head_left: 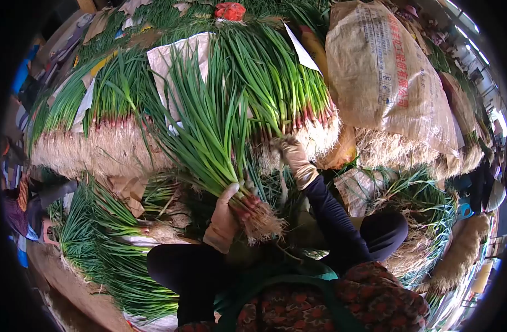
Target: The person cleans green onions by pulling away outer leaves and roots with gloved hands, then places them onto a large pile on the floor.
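Note:
My left hand (222, 221), in a tan glove, is wrapped around the lower stalks of a bunch of green onions (217, 149). Their long leaves fan up and to the left, and the pale roots hang at the lower right. In a similar glove, my right hand (296, 161) is closed at the front of a stacked row of green onions (289, 77). Between its fingertips is the lower end of a green onion stalk (275, 128), partly hidden by the glove. The row's reddish stems and whitish roots face me.
More root-edged green onions (98, 146) are stacked at the left. A printed woven sack (386, 72) covers part of the pile at the right. Loose green onions (115, 249) lie by my left knee, others (419, 221) by my right. A red bag (230, 11) sits at the back.

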Demonstrator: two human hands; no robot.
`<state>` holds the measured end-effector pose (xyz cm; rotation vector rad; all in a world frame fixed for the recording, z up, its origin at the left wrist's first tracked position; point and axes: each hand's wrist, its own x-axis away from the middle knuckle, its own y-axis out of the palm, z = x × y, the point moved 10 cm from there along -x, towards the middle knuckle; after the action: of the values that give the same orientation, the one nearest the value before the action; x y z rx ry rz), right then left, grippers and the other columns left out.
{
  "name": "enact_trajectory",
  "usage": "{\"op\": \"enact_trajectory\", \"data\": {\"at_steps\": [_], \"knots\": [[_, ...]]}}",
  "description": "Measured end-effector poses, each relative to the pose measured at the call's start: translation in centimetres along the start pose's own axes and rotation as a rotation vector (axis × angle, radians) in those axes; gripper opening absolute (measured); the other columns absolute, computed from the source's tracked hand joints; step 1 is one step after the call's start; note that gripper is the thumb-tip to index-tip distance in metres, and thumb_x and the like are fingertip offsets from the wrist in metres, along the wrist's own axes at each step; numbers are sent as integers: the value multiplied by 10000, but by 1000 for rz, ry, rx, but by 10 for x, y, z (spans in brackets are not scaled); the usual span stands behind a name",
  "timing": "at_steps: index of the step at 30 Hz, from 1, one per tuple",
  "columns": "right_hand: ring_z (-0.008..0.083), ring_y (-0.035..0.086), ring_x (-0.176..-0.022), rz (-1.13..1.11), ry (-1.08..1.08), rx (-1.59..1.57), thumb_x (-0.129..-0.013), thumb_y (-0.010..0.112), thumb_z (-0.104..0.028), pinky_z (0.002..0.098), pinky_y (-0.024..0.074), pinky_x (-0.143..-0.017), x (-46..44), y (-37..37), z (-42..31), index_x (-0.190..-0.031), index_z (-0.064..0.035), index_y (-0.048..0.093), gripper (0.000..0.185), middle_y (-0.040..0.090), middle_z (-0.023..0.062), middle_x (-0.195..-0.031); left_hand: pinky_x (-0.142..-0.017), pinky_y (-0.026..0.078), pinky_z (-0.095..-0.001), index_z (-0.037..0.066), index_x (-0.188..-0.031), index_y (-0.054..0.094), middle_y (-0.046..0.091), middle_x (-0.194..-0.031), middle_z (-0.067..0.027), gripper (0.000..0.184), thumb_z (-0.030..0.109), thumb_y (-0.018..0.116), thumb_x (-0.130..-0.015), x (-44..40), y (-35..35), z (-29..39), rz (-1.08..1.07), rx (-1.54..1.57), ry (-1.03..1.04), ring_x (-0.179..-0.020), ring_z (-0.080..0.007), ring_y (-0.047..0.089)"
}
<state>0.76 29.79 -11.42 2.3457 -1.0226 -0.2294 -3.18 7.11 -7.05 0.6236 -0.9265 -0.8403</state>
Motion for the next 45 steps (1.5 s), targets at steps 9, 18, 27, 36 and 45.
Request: {"op": "enact_trajectory", "data": {"at_steps": [9, 18, 27, 36, 45], "knots": [[145, 568, -650, -257, -119, 867, -872, 601, -238, 289, 458, -593, 38, 73, 40, -1113, -18, 594, 326, 643, 58, -775, -785, 483, -416, -10, -1090, 501, 576, -953, -142, 361, 291, 468, -894, 4, 3, -7, -160, -12, -68, -804, -254, 588], [268, 647, -788, 64, -48, 1500, -853, 553, -344, 380, 495, -701, 52, 16, -14, -1106, -147, 601, 324, 661, 135, -869, -802, 474, -408, 42, -1243, 438, 560, -924, -68, 464, 351, 474, -899, 15, 25, 20, -264, 241, 57, -815, -201, 569], [332, 438, -1090, -188, -122, 1713, -751, 640, -363, 455, 309, -926, 0, 90, 44, -1159, -41, 537, 530, 600, 159, -1032, -549, 499, -258, 18, -1050, 537, 605, -793, -131, 425, 405, 439, -904, 17, -6, 6, -54, -71, -164, -629, -183, 581], [214, 605, -815, -563, -32, 1112, -872, 581, -245, 338, 502, -719, 39, 74, 73, -1156, 9, 479, 395, 629, 152, -888, -566, 532, -288, -41, -1057, 539, 639, -852, -202, 394, 322, 471, -917, -16, -18, -31, -183, -209, -179, -655, -237, 636], [95, 526, -601, -53, 138, 284, -896, 545, -154, 232, 397, -502, 39, -10, 106, -922, -59, 585, 106, 578, -15, -733, -746, 458, -325, -27, -1039, 521, 580, -879, -116, 385, 325, 476, -889, -2, -9, -13, -247, 90, -56, -737, -203, 556]]}}
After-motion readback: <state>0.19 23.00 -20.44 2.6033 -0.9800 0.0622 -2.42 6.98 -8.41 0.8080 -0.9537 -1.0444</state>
